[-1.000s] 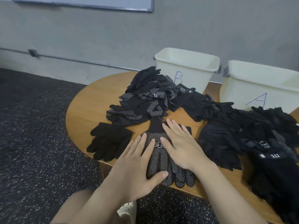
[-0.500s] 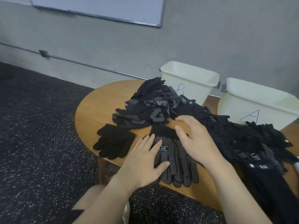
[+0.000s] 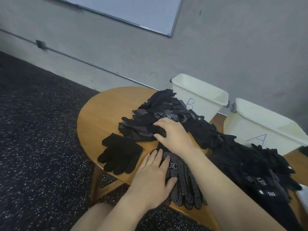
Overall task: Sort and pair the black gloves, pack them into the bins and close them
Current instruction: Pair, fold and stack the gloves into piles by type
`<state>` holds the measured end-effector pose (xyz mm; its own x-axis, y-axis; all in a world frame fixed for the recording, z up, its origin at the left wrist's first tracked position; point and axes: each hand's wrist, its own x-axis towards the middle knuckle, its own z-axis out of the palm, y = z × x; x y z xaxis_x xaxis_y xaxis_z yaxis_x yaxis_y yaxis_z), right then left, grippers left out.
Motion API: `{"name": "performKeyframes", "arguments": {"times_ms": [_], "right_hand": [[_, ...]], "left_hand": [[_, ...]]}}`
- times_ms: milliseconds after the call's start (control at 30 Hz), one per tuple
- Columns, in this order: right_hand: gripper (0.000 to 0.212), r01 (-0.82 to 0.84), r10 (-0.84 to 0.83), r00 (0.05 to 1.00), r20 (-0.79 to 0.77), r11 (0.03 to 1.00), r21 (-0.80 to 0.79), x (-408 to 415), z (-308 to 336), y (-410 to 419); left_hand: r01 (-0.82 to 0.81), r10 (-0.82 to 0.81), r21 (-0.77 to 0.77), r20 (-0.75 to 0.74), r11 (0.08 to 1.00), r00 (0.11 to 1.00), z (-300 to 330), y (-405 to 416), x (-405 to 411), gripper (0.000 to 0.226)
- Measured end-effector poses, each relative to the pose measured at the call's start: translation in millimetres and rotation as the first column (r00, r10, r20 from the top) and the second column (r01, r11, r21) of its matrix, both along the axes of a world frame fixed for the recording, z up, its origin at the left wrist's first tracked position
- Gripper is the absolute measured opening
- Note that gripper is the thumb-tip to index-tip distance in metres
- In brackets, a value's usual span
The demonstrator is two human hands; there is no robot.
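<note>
Step in hand: sorting and pairing. Nothing visibly packed yet; bin interiors only partly seen.

Left hand (image 3: 154, 170) lies flat, fingers straight and slightly spread, palm down on the cuff end of the dotted glove pair (image 3: 185, 182) at the near edge of the table (image 3: 100, 114). It presses; it does not pinch or curl round anything.

Right hand (image 3: 173, 132) is reached farther out, onto the near edge of the far glove heap (image 3: 155, 117). Its fingers are bent down into the dotted fabric there. Whether it has a glove gripped or is only touching the heap I cannot tell; the fingertips (image 3: 156, 135) show on top of the cloth, the rest is hidden by the back of the hand.

Layout:
- Plain knit pair (image 3: 120, 154) laid flat at the near left of the table, apart from the heap and just left of the left hand.
- Right glove heap (image 3: 250, 157), unsorted, runs from the table's middle toward the near right; some carry white labels.
- Bin B (image 3: 200, 99) at the far side, touching the far heap; bin A (image 3: 265, 129) to its right. Both open-topped; no lids in view.

Judgement: one dotted pair looks assembled under the left hand, and the right hand seems to be after the next dotted glove.

Next move calls for: isolating a single glove from tangled, same-coloured fabric, then checking its pattern and label against a mate. Which bin takes which type is not shown.
</note>
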<state>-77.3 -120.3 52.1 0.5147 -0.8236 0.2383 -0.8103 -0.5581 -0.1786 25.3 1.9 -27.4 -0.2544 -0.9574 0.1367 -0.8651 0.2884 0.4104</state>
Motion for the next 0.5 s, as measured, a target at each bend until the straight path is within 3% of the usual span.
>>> {"name": "performKeyframes", "arguments": {"times_ms": [167,333,500], "right_hand": [[0.045,0.046,-0.054,0.990,-0.128,0.997,-0.065,28,-17,-21],[0.038,0.001,-0.014,0.995,-0.096,0.990,-0.140,40,-30,-27],[0.018,-0.048,0.046,0.999,-0.017,0.982,-0.184,46,-33,-29]], "left_hand": [[0.012,-0.011,0.005,-0.038,1.000,0.999,2,-2,1,0.076],[0.049,-0.047,0.037,-0.071,0.998,0.996,6,-5,4,0.077],[0.078,-0.073,0.062,-0.079,0.995,0.994,11,-5,7,0.077]]}}
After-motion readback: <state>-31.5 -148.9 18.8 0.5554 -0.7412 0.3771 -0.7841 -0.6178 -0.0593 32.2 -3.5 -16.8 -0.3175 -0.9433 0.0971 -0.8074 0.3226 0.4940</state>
